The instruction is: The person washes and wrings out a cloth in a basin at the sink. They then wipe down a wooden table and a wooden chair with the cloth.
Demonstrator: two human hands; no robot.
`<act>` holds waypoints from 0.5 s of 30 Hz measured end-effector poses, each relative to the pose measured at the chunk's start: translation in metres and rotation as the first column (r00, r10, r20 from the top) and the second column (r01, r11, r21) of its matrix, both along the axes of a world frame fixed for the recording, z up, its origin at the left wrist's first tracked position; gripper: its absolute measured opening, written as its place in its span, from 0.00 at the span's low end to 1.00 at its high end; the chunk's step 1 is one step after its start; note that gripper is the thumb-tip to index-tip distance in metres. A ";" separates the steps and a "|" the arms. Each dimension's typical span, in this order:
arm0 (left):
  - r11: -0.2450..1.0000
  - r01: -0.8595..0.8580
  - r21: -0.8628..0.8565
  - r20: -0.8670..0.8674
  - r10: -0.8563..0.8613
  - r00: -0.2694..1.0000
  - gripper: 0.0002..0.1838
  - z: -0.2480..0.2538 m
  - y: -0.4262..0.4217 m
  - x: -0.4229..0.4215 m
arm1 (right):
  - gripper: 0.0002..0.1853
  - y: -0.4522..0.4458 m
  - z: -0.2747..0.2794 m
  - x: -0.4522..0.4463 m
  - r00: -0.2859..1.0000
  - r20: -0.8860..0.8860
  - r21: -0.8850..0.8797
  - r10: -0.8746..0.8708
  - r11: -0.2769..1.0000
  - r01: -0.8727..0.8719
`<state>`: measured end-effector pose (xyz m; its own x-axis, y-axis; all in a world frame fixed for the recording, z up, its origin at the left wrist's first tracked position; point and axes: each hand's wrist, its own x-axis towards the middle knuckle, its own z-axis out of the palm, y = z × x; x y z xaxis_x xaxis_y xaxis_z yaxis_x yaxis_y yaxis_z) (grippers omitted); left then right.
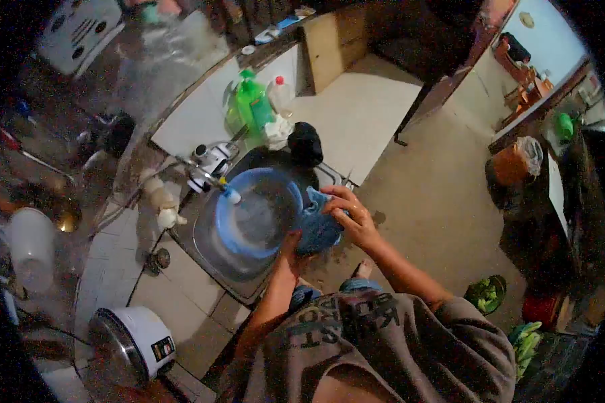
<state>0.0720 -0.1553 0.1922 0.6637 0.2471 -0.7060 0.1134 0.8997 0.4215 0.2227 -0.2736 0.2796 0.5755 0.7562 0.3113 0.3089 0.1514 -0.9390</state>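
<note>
A blue cloth (321,232) hangs between my two hands, just right of the sink's edge. My right hand (351,213) pinches its upper part, fingers bent around it. At the cloth's lower left is my left hand (290,247), with the thumb showing and the other fingers hidden behind the cloth. Beside the cloth, a blue basin (227,235) with greyish water sits in the metal sink (202,245), below the faucet (230,193).
Green bottle (254,104), clear red-capped bottle (280,97), white cloth (279,132) and black item (305,144) stand behind the sink. A white rice cooker (144,339) is at lower left. An orange bucket (511,164) and a green-filled bowl (486,294) are at right.
</note>
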 end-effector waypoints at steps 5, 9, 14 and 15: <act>0.985 -0.030 -0.169 0.354 0.089 0.931 0.24 0.001 -0.021 0.059 | 0.08 -0.087 0.015 0.043 0.957 0.028 0.127 0.290 0.948 -0.291; 0.951 -0.308 0.007 0.312 0.290 0.905 0.24 0.048 -0.047 0.125 | 0.08 -0.153 0.018 0.071 0.942 0.159 -0.011 0.297 0.954 -0.299; 0.987 -0.156 -0.045 0.537 0.155 0.829 0.29 0.072 -0.101 0.188 | 0.13 -0.210 -0.014 0.104 0.960 -0.256 -0.075 -0.113 0.992 0.097; 0.996 -0.060 -0.064 0.597 0.086 0.797 0.29 0.080 -0.116 0.196 | 0.13 -0.218 -0.014 0.109 0.955 -0.261 -0.074 -0.140 0.989 0.124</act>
